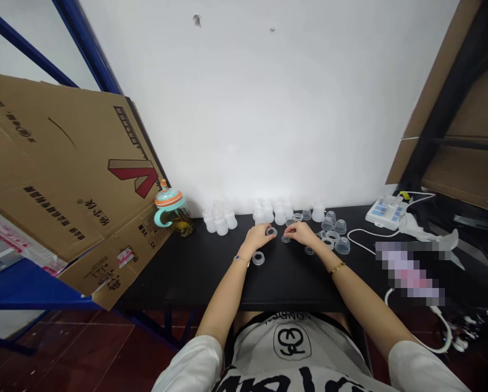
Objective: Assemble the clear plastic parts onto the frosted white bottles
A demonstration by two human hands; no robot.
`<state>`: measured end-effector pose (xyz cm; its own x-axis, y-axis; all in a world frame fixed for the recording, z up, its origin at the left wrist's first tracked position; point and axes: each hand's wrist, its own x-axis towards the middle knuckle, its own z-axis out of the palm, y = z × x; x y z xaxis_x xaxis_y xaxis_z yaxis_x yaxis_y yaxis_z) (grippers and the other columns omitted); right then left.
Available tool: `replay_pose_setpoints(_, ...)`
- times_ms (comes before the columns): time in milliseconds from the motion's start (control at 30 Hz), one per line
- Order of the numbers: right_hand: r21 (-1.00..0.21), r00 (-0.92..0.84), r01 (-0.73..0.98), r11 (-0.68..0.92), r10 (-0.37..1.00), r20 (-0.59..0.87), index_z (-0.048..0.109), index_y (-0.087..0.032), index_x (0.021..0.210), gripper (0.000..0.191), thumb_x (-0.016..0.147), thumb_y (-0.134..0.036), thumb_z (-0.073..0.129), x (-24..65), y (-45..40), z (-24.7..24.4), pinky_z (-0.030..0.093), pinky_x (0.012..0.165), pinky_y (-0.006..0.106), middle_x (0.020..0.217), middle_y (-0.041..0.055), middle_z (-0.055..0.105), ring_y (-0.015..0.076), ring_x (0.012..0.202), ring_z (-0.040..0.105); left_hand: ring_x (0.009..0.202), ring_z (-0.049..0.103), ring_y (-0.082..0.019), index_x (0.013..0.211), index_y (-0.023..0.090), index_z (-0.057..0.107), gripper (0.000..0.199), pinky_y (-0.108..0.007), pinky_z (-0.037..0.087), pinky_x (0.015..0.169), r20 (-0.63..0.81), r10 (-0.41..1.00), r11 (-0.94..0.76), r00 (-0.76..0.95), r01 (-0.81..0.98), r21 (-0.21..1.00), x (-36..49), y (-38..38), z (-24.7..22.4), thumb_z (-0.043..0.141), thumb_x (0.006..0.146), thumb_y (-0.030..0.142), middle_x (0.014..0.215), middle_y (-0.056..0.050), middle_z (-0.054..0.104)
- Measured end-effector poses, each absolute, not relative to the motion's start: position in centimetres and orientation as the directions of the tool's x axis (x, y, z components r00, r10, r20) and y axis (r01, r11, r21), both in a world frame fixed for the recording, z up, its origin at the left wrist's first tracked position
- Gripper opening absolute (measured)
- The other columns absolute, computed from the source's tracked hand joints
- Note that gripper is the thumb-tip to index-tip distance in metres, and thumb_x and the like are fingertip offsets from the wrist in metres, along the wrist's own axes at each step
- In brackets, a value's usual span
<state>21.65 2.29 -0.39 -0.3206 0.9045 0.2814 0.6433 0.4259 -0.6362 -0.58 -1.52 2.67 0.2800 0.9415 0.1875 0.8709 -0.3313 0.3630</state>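
Observation:
My left hand [258, 238] grips a clear ring [271, 231] at its edge, held upright-tilted above the black table [211, 272]. Just to the right, the fingers of my right hand [300, 233] pinch a small clear disc-like part [285, 238]. Another clear ring [258, 258] lies on the table below my left hand. Near my right wrist rests a small clear part [309, 250], partly covered by the arm. More rings [333, 236] and several clear domed caps [342, 245] lie to the right of my right hand.
White bottles [220, 222] stand in groups along the wall. A teal-lidded jug [172, 209] and a large cardboard box [72, 179] are at the left. On the right lie a white power strip [386, 212], its cable and a blurred-out object [409, 272].

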Motion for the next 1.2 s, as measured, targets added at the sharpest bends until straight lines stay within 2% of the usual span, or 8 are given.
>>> replay_pose_setpoints(400,-0.608,-0.318,0.675,0.418,0.909,0.271,0.080,-0.024,0.071,0.004,0.072,-0.026,0.077,21.6,2.2,-0.3,0.047,0.067,0.028,0.070,0.0000,0.075,0.0192,0.071,0.068,0.089,0.068,-0.023,0.114,0.023,0.071,0.032,-0.028,0.047,0.077,0.171,0.942,-0.334,0.289,0.868,0.368,-0.7,-1.4,2.6,0.070,0.087,0.041,0.098,-0.005,0.075)
replay_pose_setpoints(500,-0.665,-0.291,0.621,0.415,0.910,0.296,0.079,-0.023,0.072,0.007,0.073,-0.029,0.076,21.6,1.9,0.0,0.047,0.067,0.028,0.070,0.0007,0.075,0.0194,0.070,0.068,0.089,0.068,-0.022,0.115,0.023,0.071,0.033,-0.028,0.047,0.077,0.183,0.939,-0.341,0.292,0.864,0.371,-0.7,-1.4,2.5,0.070,0.088,0.042,0.103,-0.006,0.075)
replay_pose_setpoints(600,-0.746,-0.220,0.543,0.386,0.922,0.318,0.078,-0.020,0.073,0.019,0.074,-0.039,0.076,21.7,1.9,0.3,0.047,0.064,0.028,0.068,0.0022,0.074,0.0202,0.068,0.067,0.091,0.068,-0.022,0.117,0.024,0.070,0.034,-0.027,0.048,0.079,0.190,0.939,-0.339,0.286,0.863,0.375,-0.7,-1.4,2.5,0.070,0.088,0.040,0.106,-0.006,0.074)
replay_pose_setpoints(733,-0.786,-0.150,0.480,0.389,0.920,0.363,0.078,-0.018,0.074,0.032,0.075,-0.049,0.073,21.9,2.2,0.3,0.045,0.060,0.029,0.067,0.0031,0.073,0.0211,0.065,0.065,0.092,0.068,-0.023,0.117,0.024,0.070,0.034,-0.028,0.048,0.079,0.180,0.940,-0.338,0.291,0.866,0.368,-0.6,-1.4,2.6,0.070,0.088,0.041,0.102,-0.005,0.075)
replay_pose_setpoints(833,-0.766,-0.180,0.499,0.405,0.913,0.366,0.080,-0.021,0.076,0.023,0.075,-0.043,0.073,21.9,2.4,0.0,0.048,0.065,0.030,0.073,0.0030,0.076,0.0220,0.070,0.068,0.092,0.068,-0.023,0.117,0.024,0.070,0.034,-0.028,0.048,0.079,0.177,0.941,-0.336,0.290,0.869,0.363,-0.7,-1.4,2.7,0.069,0.088,0.042,0.100,-0.005,0.075)
replay_pose_setpoints(967,-0.674,-0.278,0.625,0.393,0.920,0.278,0.081,-0.025,0.071,0.008,0.072,-0.031,0.076,21.8,2.3,-0.4,0.049,0.069,0.029,0.072,0.0007,0.077,0.0214,0.073,0.069,0.091,0.068,-0.023,0.115,0.023,0.071,0.033,-0.028,0.047,0.078,0.181,0.939,-0.338,0.291,0.870,0.357,-0.7,-1.4,2.6,0.069,0.088,0.042,0.098,-0.005,0.075)
replay_pose_setpoints(1200,-0.624,-0.283,0.685,0.376,0.927,0.247,0.081,-0.024,0.072,0.007,0.071,-0.029,0.077,21.6,2.1,-0.3,0.047,0.065,0.029,0.067,-0.0003,0.075,0.0196,0.068,0.068,0.090,0.068,-0.023,0.114,0.023,0.071,0.032,-0.028,0.047,0.078,0.173,0.939,-0.342,0.298,0.869,0.358,-0.6,-1.4,2.6,0.069,0.087,0.041,0.099,-0.005,0.075)
